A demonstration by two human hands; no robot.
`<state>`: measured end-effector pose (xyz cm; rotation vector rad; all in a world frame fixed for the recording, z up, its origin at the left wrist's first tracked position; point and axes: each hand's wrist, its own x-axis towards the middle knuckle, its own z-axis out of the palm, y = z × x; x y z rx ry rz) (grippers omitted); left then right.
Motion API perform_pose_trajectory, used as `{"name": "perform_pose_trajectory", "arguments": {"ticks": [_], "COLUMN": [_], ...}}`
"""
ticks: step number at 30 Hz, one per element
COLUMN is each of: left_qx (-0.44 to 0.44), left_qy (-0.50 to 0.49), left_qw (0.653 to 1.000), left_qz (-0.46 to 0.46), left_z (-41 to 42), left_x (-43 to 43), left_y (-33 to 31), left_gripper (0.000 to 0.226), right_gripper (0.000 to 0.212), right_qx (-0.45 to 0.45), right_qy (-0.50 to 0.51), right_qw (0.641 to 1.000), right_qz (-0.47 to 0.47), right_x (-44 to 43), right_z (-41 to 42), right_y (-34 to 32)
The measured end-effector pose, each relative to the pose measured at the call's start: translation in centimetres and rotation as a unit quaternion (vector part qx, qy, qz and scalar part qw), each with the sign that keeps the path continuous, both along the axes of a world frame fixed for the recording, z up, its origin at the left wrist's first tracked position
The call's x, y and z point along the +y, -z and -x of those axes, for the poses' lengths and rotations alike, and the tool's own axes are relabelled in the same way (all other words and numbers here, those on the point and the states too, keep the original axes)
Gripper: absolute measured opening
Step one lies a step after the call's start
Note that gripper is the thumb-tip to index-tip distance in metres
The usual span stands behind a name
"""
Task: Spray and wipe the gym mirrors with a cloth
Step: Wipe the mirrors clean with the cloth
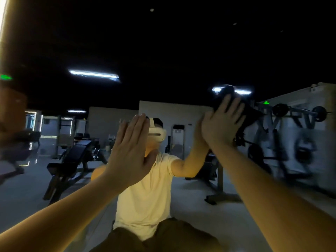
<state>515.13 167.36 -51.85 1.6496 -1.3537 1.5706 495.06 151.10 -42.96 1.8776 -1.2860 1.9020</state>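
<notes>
Two flat grips, left grip [130,150] on mirror [163,51], right grip [221,122] pressing cloth [251,110]

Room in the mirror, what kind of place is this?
A gym, most likely. The mirror shows a black incline bench and a barbell loaded with plates on a rack.

The mirror [163,51] is smooth, glossy glass; the cloth [251,112] looks soft and matt, though blurred.
</notes>
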Motion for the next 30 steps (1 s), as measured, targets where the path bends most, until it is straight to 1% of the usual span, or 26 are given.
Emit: {"name": "perform_pose_trajectory", "arguments": {"ticks": [2,4,6,7,9,11,14,16,18,19,21,23,25,27,30], "left_qx": [0.002,0.008,0.009,0.005,-0.005,-0.01,-0.003,0.008,0.007,0.005,0.004,0.005,0.006,0.011,0.012], "left_qy": [0.011,0.024,0.023,0.022,0.026,0.033,0.022,-0.001,-0.017,-0.023,-0.034,-0.045,-0.049,-0.038,-0.012], "left_qw": [1.0,0.999,0.999,0.999,0.998,0.998,0.998,0.998,0.997,0.997,0.997,0.997,0.997,0.997,0.998], "left_qz": [0.01,0.027,0.038,0.043,0.052,0.053,0.058,0.07,0.077,0.077,0.071,0.068,0.067,0.064,0.058], "left_z": [1.0,1.8,2.6,2.9,3.7,4.8,6.2,6.8,7.0,7.0,7.0,6.9,6.9,6.9,6.9], "left_x": [-0.7,-1.5,-2.1,-2.4,-3.3,-4.4,-6.2,-7.2,-7.7,-7.8,-7.9,-8.0,-8.0,-8.0,-7.3], "left_y": [-0.3,-0.7,-1.1,-1.3,-1.5,-1.7,-1.8,-1.6,-1.3,-1.3,-1.3,-1.3,-1.3,-1.3,-1.2], "left_gripper": [0.08,0.076,0.081,0.082,0.078,0.075,0.083,0.09,0.093,0.094,0.094,0.094,0.093,0.093,0.091], "right_gripper": [0.067,0.057,0.047,0.044,0.041,0.042,0.054,0.062,0.066,0.066,0.068,0.07,0.069,0.068,0.067], "right_qx": [0.082,0.173,0.221,0.231,0.232,0.193,0.129,0.125,0.104,0.076,-0.001,-0.056,-0.059,-0.033,0.052], "right_qy": [-0.027,-0.081,-0.116,-0.114,-0.086,-0.05,-0.007,0.007,0.026,0.037,0.039,0.036,0.034,0.029,0.009], "right_qw": [0.99,0.957,0.923,0.916,0.92,0.94,0.965,0.974,0.981,0.987,0.998,0.998,0.998,0.998,0.992], "right_qz": [0.114,0.22,0.292,0.309,0.305,0.278,0.229,0.191,0.159,0.136,0.059,0.0,0.004,0.047,0.118], "right_x": [2.0,3.4,3.8,3.4,1.9,-0.3,-3.7,-6.2,-9.1,-10.4,-12.0,-11.8,-10.6,-9.0,-6.0], "right_z": [-2.3,-4.1,-4.4,-4.0,-2.4,-0.2,3.9,6.8,9.7,11.1,12.7,12.6,11.1,9.0,5.2], "right_y": [1.0,1.5,0.7,0.0,-1.2,-2.5,-4.1,-4.4,-3.9,-3.5,-2.7,-2.2,-1.5,-0.5,1.7]}}
